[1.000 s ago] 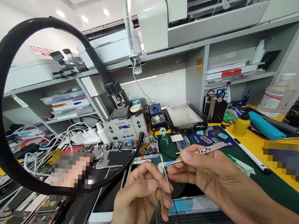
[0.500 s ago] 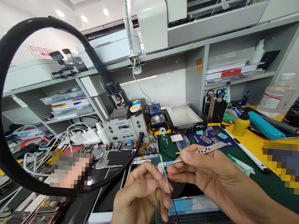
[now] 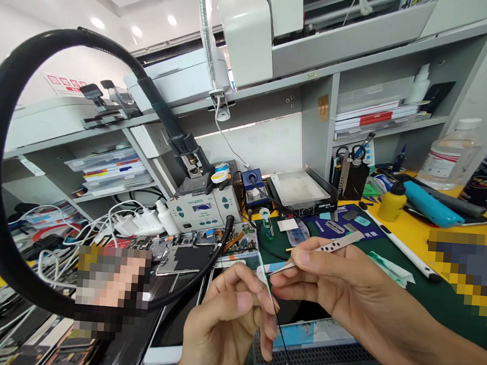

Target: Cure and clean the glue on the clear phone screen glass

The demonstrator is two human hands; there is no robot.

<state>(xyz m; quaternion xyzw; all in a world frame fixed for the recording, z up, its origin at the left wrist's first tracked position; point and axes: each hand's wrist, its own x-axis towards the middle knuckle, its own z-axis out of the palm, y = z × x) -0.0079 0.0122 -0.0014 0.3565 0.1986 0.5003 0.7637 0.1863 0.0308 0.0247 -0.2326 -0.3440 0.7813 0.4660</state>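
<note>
My right hand (image 3: 343, 303) pinches a pair of silver tweezers (image 3: 326, 248), their tips pointing left towards my left hand. My left hand (image 3: 228, 322) is closed in a pinch on a thin clear strip (image 3: 267, 283) that runs down and right between the two hands. The tweezer tips meet the strip's upper end. Both hands hover over a dark phone screen (image 3: 300, 316) lying on a perforated mat (image 3: 309, 359).
A thick black hose (image 3: 3, 130) loops across the left. Behind stand a rework station (image 3: 205, 210), a heating plate (image 3: 299, 190), a yellow bottle (image 3: 392, 202), a clear bottle (image 3: 450, 156), white cables (image 3: 131, 221) and opened phones (image 3: 187, 257). Shelves rise at the back.
The hands have barely moved; the clear strip between them has shifted slightly and its upper end shows whiter at the tweezer tips.
</note>
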